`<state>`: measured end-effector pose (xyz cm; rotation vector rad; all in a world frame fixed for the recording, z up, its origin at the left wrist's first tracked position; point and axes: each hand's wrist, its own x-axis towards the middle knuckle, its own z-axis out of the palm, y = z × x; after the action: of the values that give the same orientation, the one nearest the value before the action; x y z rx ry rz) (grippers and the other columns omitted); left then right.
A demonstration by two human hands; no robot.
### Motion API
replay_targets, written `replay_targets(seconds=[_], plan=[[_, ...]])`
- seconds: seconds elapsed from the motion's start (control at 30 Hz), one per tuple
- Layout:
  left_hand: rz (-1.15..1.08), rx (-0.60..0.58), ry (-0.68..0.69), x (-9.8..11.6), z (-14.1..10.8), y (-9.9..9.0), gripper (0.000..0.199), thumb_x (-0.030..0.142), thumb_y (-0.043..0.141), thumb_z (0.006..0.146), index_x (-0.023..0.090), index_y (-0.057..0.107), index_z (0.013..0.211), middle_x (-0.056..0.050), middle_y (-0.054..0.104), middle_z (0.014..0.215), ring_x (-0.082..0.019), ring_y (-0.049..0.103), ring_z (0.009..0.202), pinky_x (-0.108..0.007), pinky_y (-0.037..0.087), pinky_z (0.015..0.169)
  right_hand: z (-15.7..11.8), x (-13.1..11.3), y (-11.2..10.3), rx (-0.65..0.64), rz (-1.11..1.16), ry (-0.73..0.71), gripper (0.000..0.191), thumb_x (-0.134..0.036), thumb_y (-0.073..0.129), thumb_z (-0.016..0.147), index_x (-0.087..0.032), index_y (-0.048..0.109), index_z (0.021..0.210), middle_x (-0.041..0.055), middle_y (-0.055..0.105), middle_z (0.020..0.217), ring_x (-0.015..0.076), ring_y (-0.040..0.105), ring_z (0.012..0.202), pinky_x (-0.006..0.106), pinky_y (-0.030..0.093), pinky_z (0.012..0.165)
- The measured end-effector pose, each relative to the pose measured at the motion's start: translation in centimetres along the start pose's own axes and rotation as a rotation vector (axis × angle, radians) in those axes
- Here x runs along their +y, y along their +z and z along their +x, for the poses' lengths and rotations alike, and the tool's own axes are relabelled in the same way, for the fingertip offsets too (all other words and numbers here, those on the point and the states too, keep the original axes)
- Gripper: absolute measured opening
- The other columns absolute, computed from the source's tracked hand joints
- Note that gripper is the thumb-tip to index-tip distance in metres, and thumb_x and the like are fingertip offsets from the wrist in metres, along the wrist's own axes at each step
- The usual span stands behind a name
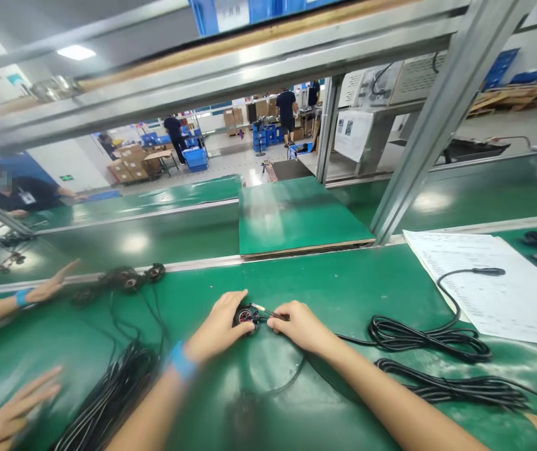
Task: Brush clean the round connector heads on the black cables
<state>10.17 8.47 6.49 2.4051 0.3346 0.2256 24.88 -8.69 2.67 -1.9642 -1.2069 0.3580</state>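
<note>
My left hand [221, 326], with a blue band at the wrist, is closed around a small round black part [245, 317] with a reddish centre. My right hand [300, 322] pinches a black cable [263, 320] close beside that part. A thin dark piece with a pale tip [259, 307] also reaches from the right fingers toward the part; its exact kind is unclear. More black cable runs out beneath my right hand toward a coiled bundle [418, 338] on the right. Below my hands, a dark round thing [244, 410] looks blurred.
A second coil [451, 382] and paper sheets [489, 282] lie right. Left are a cable bundle [113, 401], round black parts [130, 279] and another person's hands [47, 288]. A metal post [428, 138] rises at the green bench's [343, 282] far edge.
</note>
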Motion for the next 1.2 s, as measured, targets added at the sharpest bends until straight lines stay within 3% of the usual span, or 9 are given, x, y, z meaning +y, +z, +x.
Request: replay_targets(seconds=[0.13,0.2,0.27,0.37,0.47,0.67,0.87,1.0,1.2], plan=[[-0.066,0.011,0.059,0.4,0.7,1.0,0.025,0.019,0.077,0.08,0.022,0.074,0.105,-0.004,0.064,0.099,-0.023,0.065,0.095,-0.041,0.056,0.09,-1.5,-1.0,0.3,0.081,0.081,-0.14,0.015,-0.022,0.062,0.09,-0.022,0.071,0.077,-0.0026,0.067,0.071,0.0135,0.061,0.064,0.023,0.042,0.059],[-0.102,0.1,0.1,1.0,-0.7,1.7,0.013,0.015,0.068,0.086,0.02,0.073,0.097,-0.004,0.055,0.097,-0.021,0.063,0.095,-0.037,0.056,0.086,-2.9,-1.5,0.2,0.1,0.121,-0.234,0.011,-0.023,0.062,0.091,-0.024,0.073,0.087,-0.0017,0.068,0.081,0.0133,0.063,0.072,0.024,0.045,0.066],[-0.131,0.188,0.15,1.5,-2.2,2.4,0.024,0.006,0.058,0.087,0.022,0.07,0.101,-0.005,0.052,0.105,-0.021,0.061,0.106,-0.037,0.055,0.092,-4.2,-1.8,0.2,0.145,0.11,-0.357,0.014,-0.022,0.059,0.093,-0.025,0.072,0.096,-0.0007,0.067,0.086,0.0129,0.063,0.074,0.024,0.045,0.066],[-0.22,0.274,0.265,1.7,-3.8,3.4,0.038,0.002,0.054,0.088,0.032,0.068,0.108,-0.004,0.054,0.116,-0.019,0.061,0.109,-0.034,0.055,0.089,-5.7,-1.8,0.6,0.27,-0.12,-0.555,0.016,-0.02,0.056,0.095,-0.025,0.067,0.105,-0.0008,0.064,0.08,0.0127,0.059,0.064,0.026,0.039,0.055],[-0.34,0.276,0.306,1.4,-4.3,4.1,0.031,0.012,0.061,0.093,0.037,0.065,0.111,-0.003,0.056,0.115,-0.017,0.064,0.101,-0.028,0.056,0.079,-6.5,-1.5,1.6,0.279,-0.431,-0.652,0.017,-0.031,0.061,0.094,-0.024,0.064,0.109,-0.0034,0.06,0.068,0.0132,0.053,0.051,0.031,0.035,0.049],[-0.267,0.211,0.311,0.6,-4.7,4.3,0.017,0.028,0.058,0.098,0.032,0.062,0.114,-0.008,0.06,0.117,-0.023,0.064,0.107,-0.038,0.058,0.086,-6.8,-0.5,3.6,0.392,-0.577,-0.632,0.015,-0.034,0.067,0.089,-0.028,0.067,0.103,-0.0046,0.057,0.056,0.0157,0.058,0.049,0.035,0.036,0.047],[-0.192,0.214,0.379,0.1,-5.1,4.1,0.029,0.023,0.053,0.099,0.04,0.06,0.121,-0.007,0.063,0.117,-0.024,0.062,0.111,-0.044,0.056,0.093,-7.4,0.8,5.5,0.345,-0.386,-0.548,0.016,-0.042,0.065,0.093,-0.035,0.071,0.106,-0.002,0.063,0.056,0.0181,0.059,0.048,0.033,0.037,0.041],[-0.156,0.146,0.365,-0.3,-5.4,3.9,0.03,0.025,0.052,0.095,0.035,0.061,0.122,-0.01,0.066,0.117,-0.027,0.066,0.107,-0.048,0.056,0.094,-8.0,1.6,6.1,0.295,-0.394,-0.543,0.017,-0.045,0.063,0.094,-0.037,0.072,0.107,-0.0029,0.059,0.05,0.019,0.056,0.044,0.034,0.039,0.043],[0.03,0.264,0.61,1.0,-4.6,3.2,0.031,0.014,0.047,0.097,0.025,0.055,0.126,-0.01,0.073,0.102,-0.022,0.067,0.097,-0.035,0.06,0.087,-8.0,1.3,6.6,0.38,-0.36,-0.588,0.011,-0.027,0.064,0.092,-0.032,0.07,0.099,-0.005,0.059,0.054,0.0144,0.051,0.045,0.032,0.033,0.045]])
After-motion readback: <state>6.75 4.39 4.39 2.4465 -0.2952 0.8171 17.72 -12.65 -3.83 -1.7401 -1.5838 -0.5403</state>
